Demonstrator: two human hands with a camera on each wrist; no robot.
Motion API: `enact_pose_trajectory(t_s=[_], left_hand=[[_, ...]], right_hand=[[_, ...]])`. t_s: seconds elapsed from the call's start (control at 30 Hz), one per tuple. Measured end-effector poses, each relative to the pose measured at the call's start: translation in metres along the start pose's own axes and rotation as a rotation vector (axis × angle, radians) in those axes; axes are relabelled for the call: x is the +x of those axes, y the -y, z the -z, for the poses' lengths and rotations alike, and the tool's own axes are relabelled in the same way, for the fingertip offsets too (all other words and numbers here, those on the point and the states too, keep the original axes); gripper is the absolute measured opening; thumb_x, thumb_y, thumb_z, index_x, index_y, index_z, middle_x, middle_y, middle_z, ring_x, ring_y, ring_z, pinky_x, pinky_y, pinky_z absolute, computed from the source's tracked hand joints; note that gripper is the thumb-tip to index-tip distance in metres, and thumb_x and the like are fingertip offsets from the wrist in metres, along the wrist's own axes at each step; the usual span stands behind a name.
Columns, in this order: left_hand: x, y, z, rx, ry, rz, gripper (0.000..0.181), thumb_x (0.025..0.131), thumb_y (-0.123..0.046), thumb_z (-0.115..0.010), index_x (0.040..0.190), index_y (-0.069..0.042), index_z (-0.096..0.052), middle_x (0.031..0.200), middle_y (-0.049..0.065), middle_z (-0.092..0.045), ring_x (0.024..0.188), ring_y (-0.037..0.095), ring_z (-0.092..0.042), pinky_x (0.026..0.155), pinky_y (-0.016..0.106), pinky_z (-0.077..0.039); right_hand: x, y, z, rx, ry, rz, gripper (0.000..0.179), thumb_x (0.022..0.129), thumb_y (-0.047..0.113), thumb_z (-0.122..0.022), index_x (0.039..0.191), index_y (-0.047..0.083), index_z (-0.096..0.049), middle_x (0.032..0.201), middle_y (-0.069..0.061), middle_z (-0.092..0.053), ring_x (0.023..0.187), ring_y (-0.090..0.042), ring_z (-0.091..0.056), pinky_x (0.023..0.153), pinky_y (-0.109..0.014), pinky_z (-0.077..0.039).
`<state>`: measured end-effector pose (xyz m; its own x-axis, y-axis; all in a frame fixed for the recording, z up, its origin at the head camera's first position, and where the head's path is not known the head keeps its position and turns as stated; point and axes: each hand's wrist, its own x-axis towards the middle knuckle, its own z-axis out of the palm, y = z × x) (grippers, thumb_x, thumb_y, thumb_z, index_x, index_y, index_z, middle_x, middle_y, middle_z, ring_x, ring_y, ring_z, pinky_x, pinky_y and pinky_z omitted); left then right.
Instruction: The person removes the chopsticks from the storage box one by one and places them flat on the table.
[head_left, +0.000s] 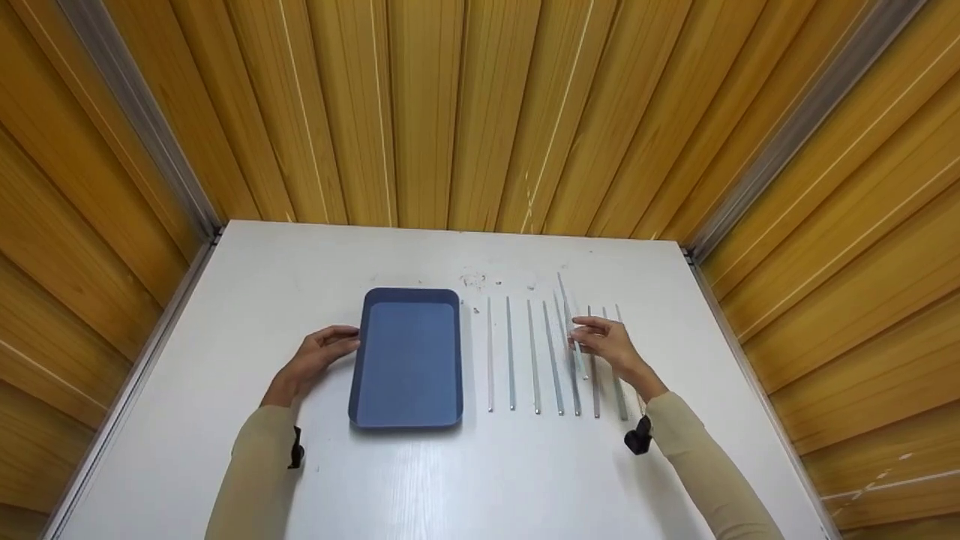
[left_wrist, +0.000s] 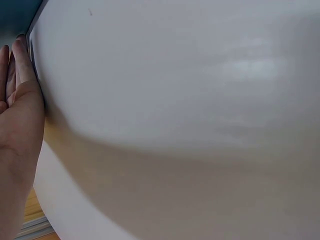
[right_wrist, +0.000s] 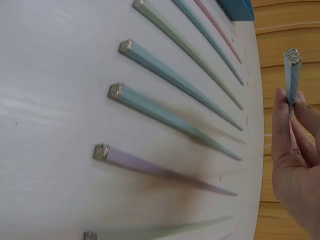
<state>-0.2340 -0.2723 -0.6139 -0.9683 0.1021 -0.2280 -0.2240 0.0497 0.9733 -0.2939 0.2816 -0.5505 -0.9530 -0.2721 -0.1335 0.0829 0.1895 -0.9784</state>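
Note:
My right hand [head_left: 606,343] pinches a light blue chopstick [right_wrist: 292,75] between thumb and fingers, its glittery square end showing in the right wrist view. It is raised over a row of chopsticks lying on the white table, among them a purple chopstick [right_wrist: 140,164], a green chopstick [right_wrist: 180,42] and a pink chopstick [right_wrist: 220,32]. Left of the row lies a blue rectangular tray [head_left: 409,367] with a bare floor. Against the tray's left side rest the extended fingertips of my left hand [head_left: 319,356]; the left wrist view catches this hand only at its edge.
Small dark specks [head_left: 474,280] are scattered on the table [head_left: 405,487] behind the tray and chopsticks. Yellow wood-patterned walls [head_left: 420,112] close off the back and both sides, with grey metal posts [head_left: 150,112] at the corners.

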Motion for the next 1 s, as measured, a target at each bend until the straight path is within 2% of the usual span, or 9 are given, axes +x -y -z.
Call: enact_pose_trajectory(t_s=[0.37,0.6,0.77,1.0], left_hand=[[0.001,0.0,0.001,0.005,0.009,-0.005,0.051,0.098,-0.019,-0.071,0.142,0.001,-0.055,0.126,0.0,-0.07,0.112,0.002,-0.065,0.101,0.019,-0.052],[0.003,0.004,0.002,-0.039,0.031,-0.04,0.05,0.099,-0.014,-0.069,0.142,0.005,-0.053,0.124,0.0,-0.071,0.11,0.003,-0.067,0.1,0.02,-0.053],[0.001,0.003,0.002,-0.048,0.03,-0.044,0.05,0.098,-0.013,-0.07,0.141,0.005,-0.054,0.124,0.003,-0.072,0.11,0.003,-0.067,0.1,0.02,-0.053],[0.001,0.001,0.001,-0.034,0.031,-0.028,0.053,0.098,-0.014,-0.07,0.143,0.006,-0.052,0.133,0.012,-0.068,0.11,0.002,-0.067,0.1,0.02,-0.052]], right_hand=[[-0.013,-0.017,0.047,0.006,-0.085,-0.036,0.052,0.099,0.004,-0.065,0.141,-0.019,-0.045,0.098,0.0,-0.074,0.088,-0.008,-0.075,0.079,-0.024,-0.063],[-0.021,-0.027,0.07,-0.046,-0.17,-0.085,0.051,0.099,0.006,-0.067,0.139,-0.018,-0.048,0.091,0.008,-0.073,0.084,-0.006,-0.074,0.075,-0.021,-0.061],[-0.026,-0.031,0.085,-0.06,-0.207,-0.114,0.049,0.099,0.003,-0.065,0.139,-0.019,-0.048,0.092,0.004,-0.073,0.083,-0.006,-0.074,0.075,-0.021,-0.062],[-0.031,-0.038,0.098,-0.142,-0.292,-0.184,0.047,0.1,0.006,-0.064,0.139,-0.016,-0.05,0.089,0.007,-0.074,0.081,-0.003,-0.073,0.073,-0.019,-0.06]])
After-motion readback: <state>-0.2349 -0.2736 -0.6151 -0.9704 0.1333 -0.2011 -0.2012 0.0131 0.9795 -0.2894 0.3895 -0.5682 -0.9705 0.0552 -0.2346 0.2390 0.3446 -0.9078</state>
